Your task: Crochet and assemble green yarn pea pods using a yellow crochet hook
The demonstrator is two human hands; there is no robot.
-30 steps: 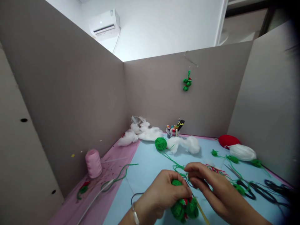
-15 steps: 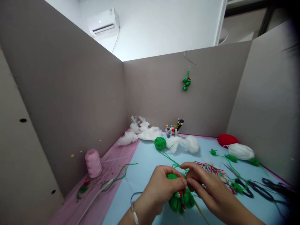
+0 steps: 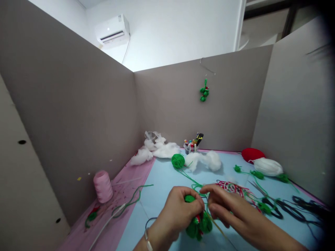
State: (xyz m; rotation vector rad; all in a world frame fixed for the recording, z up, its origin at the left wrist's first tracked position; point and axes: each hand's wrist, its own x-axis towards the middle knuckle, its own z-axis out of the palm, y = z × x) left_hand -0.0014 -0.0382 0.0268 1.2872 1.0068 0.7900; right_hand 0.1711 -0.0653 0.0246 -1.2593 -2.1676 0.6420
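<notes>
My left hand (image 3: 178, 211) is closed around a green crocheted piece (image 3: 197, 226) with a bit of red and white in it, held low over the blue mat (image 3: 167, 181). My right hand (image 3: 227, 209) is right beside it, fingers pinched at the piece's top where a green yarn strand (image 3: 190, 177) runs in. A thin yellowish stick, perhaps a crochet hook (image 3: 220, 232), slants out below my right hand. The strand leads back to a green yarn ball (image 3: 178, 160).
Grey partition walls enclose the desk. White stuffing (image 3: 162, 150) and a small pot of tools (image 3: 192, 144) lie at the back, a pink thread spool (image 3: 103, 186) at left, red and white yarn (image 3: 261, 162) and scissors (image 3: 277, 209) at right. A green crocheted bunch (image 3: 204, 93) hangs on the wall.
Both hands and the green piece have shifted slightly left and closer together. The view tilted a little; the red and white cords on the mat show more.
</notes>
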